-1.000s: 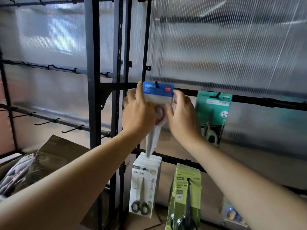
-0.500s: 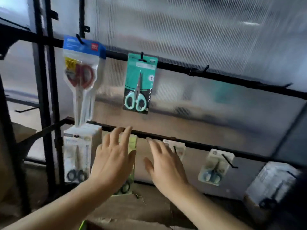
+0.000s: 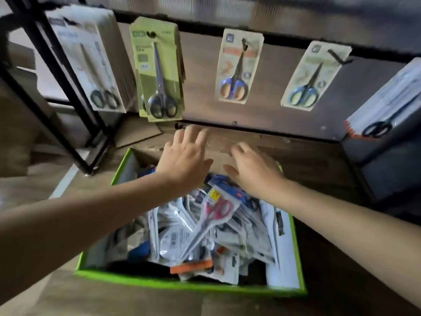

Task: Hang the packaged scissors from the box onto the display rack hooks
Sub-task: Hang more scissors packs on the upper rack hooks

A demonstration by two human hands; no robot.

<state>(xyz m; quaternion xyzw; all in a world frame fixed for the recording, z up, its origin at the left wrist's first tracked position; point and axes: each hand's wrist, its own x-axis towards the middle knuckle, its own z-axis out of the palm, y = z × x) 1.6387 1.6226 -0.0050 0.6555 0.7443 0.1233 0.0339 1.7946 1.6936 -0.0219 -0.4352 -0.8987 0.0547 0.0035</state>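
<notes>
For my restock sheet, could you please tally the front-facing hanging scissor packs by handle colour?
Black-handled scissors: 3 (white card pack, green card pack, pale pack far right)
Blue-and-orange-handled scissors on cream card: 1
Blue-and-green-handled scissors on cream card: 1
Total: 5

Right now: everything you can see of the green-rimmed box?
The box is open-topped and rectangular, with a bright green rim and white inner walls; it looks like cardboard. It sits on a brown surface in front of the display rack. A loose heap of packaged scissors fills it, a red-handled pack lying on top. The left hand and right hand, fingers spread and holding nothing, are over its far end; whether they touch it cannot be told.
</notes>
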